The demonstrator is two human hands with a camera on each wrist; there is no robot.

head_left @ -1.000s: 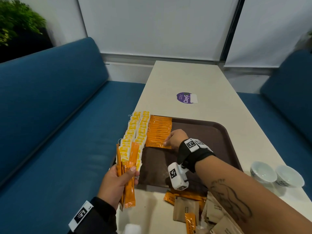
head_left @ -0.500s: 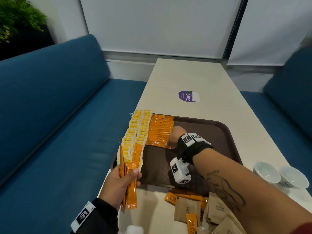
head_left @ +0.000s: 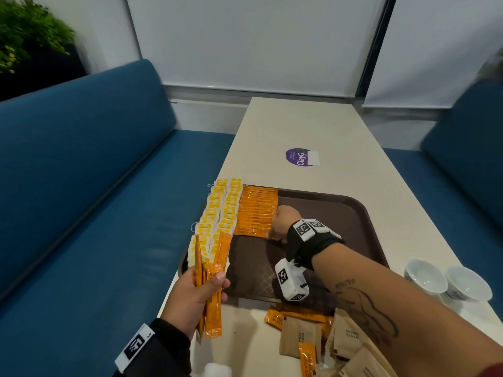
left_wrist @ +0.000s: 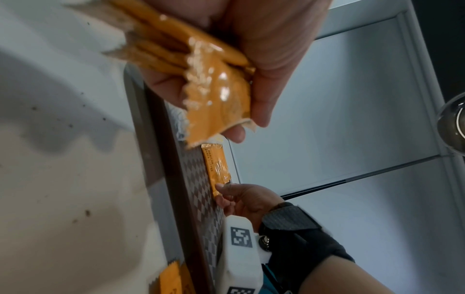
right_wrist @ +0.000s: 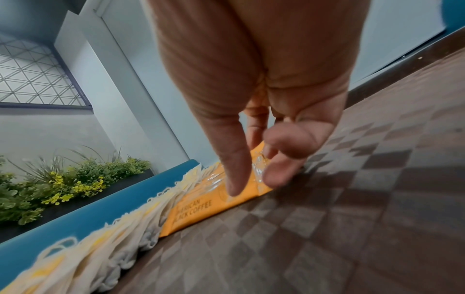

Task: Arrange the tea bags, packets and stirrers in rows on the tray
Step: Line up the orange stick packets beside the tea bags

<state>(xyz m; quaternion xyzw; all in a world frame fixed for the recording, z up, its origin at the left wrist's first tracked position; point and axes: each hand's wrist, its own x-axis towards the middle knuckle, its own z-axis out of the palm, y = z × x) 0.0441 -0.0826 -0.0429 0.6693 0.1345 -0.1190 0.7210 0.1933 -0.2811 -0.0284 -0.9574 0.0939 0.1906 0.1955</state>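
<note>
Loose packets wait nearest. Left hand grips spare coffee sticks; right hand pinches the front coffee packet of the orange row on the tray, beside the tea bags. Looks mid-row: next stick should overlap it squarely.

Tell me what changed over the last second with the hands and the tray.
Nothing clearly moved. The right hand still pinches the end of the nearest black coffee packet in the orange row on the tray, and the left hand still grips its bundle of coffee sticks. The tea bags, brown sugar packets and cups lie as before.
</note>
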